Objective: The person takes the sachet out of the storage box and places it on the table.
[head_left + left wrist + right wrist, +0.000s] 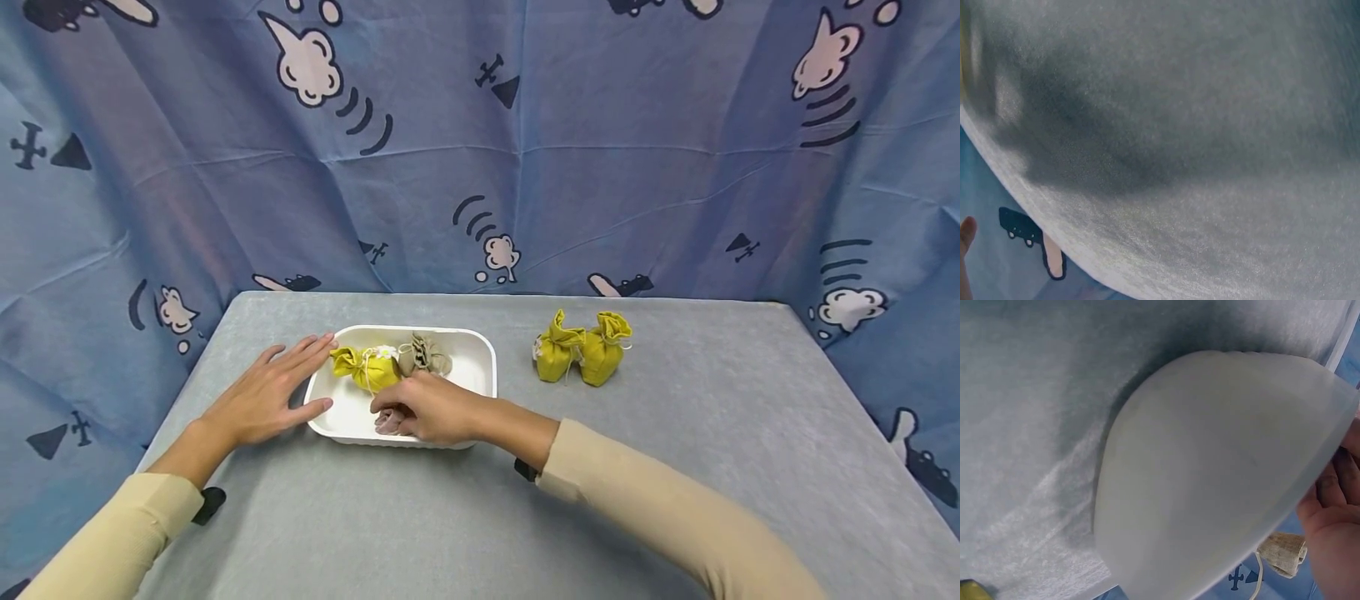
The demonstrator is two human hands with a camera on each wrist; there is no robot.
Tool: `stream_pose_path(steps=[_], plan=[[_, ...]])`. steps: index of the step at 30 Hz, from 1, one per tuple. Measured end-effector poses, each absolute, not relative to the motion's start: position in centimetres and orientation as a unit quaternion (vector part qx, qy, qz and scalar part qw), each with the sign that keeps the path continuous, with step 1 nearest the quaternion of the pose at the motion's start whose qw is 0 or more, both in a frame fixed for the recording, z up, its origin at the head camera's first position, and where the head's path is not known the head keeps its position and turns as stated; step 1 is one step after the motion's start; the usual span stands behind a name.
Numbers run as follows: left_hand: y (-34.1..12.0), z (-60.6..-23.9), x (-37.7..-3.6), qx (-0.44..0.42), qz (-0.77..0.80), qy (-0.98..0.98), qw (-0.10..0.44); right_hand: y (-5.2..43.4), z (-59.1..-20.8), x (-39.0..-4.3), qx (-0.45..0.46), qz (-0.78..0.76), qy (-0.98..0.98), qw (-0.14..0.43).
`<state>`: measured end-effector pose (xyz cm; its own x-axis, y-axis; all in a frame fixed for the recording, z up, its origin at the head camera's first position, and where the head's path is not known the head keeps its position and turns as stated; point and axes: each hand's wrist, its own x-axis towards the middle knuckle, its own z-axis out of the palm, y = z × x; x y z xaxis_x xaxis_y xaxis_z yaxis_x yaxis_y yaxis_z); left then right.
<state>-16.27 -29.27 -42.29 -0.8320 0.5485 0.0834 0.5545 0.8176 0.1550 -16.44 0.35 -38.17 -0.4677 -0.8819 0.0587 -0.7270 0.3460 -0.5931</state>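
In the head view a white tray stands on the table. My left hand lies along its left rim, fingers straight and thumb spread. Inside the tray, my right hand reaches low and pinches a small pinkish cloth pouch, mostly covered by the fingers. Behind it lie a yellow drawstring pouch on its side and a beige drawstring pouch. In the right wrist view the tray's outer wall hides most of the fingers. Only a fingertip of the left hand shows in the left wrist view.
Two more yellow drawstring pouches stand side by side on the grey table, right of the tray. A blue patterned curtain hangs behind the table and along both sides.
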Motion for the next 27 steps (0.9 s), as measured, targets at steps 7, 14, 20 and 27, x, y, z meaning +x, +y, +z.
stream_pose_path(steps=[7, 14, 20, 27], plan=[[-29.2, -42.2, -16.3, -0.285, -0.086, -0.954, 0.01, 1.2, -37.7, -16.6, -0.488, -0.29, 0.816, 0.11], [-29.2, -42.2, -16.2, -0.286, -0.086, -0.954, 0.009, 2.1, -37.3, -17.1, -0.461, -0.31, 0.828, 0.078], [-29.1, -42.1, -16.2, -0.287, -0.084, -0.954, 0.01, 2.5, -37.2, -17.6, -0.451, -0.331, 0.827, 0.061], [-29.2, -42.2, -16.2, -0.285, -0.084, -0.955, 0.009, 2.6, -37.0, -17.7, -0.433, -0.36, 0.825, 0.054]])
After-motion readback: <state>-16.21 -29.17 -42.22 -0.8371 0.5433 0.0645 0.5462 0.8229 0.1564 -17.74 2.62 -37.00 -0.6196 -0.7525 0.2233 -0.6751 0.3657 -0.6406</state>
